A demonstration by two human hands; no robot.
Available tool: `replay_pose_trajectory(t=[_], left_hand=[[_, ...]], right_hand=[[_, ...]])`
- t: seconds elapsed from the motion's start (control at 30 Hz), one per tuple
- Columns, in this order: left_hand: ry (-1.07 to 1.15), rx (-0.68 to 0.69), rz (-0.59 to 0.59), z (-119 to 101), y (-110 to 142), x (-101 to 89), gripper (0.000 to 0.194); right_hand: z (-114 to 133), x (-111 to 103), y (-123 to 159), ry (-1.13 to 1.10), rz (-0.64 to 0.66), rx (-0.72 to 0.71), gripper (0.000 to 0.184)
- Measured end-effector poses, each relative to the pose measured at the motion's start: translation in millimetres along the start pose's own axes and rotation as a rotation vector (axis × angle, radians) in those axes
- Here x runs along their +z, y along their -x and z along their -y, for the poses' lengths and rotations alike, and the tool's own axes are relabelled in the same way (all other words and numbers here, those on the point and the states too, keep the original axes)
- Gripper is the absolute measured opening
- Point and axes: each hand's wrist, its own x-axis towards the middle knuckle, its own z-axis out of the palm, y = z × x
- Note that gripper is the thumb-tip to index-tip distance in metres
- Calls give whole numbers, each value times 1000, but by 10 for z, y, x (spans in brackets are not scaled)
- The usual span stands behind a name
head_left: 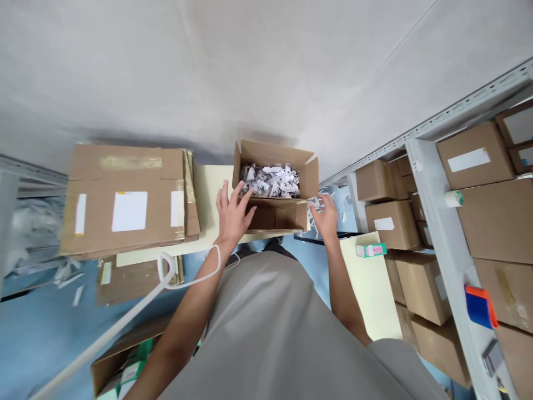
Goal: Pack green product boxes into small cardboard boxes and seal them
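A small open cardboard box (275, 151) sits before me on the pale table, with crumpled white and grey paper shreds (272, 182) inside it. Its near flap (287, 216) folds out toward me. My left hand (234, 215) hovers at the box's near left corner, fingers spread and nothing in them. At the near right corner is my right hand (325, 218), with thumb and forefinger apart beside the flap's edge. Whether its fingertips touch the cardboard I cannot tell.
Flattened cardboard boxes (129, 205) are stacked on the table at left. A white cable (112, 328) crosses my left forearm. A small green-and-white box (370, 250) lies at right, beside shelves of cartons (420, 283). An open carton (104, 366) with green boxes stands at lower left.
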Motion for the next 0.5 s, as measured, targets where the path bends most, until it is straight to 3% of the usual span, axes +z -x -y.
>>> replay_pose_trajectory(t=[0.13,0.33,0.5], left_hand=[[-37,-33,3,71,-104,131,36],[-79,-118,0,54,-145,229,29],[-70,-192,-7,-48,-127,252,28]], right_hand=[[272,-51,-238,199,131,-202,28],[336,-93,-490,185,311,-211,27],[556,66,-1024,209,494,-213,27]])
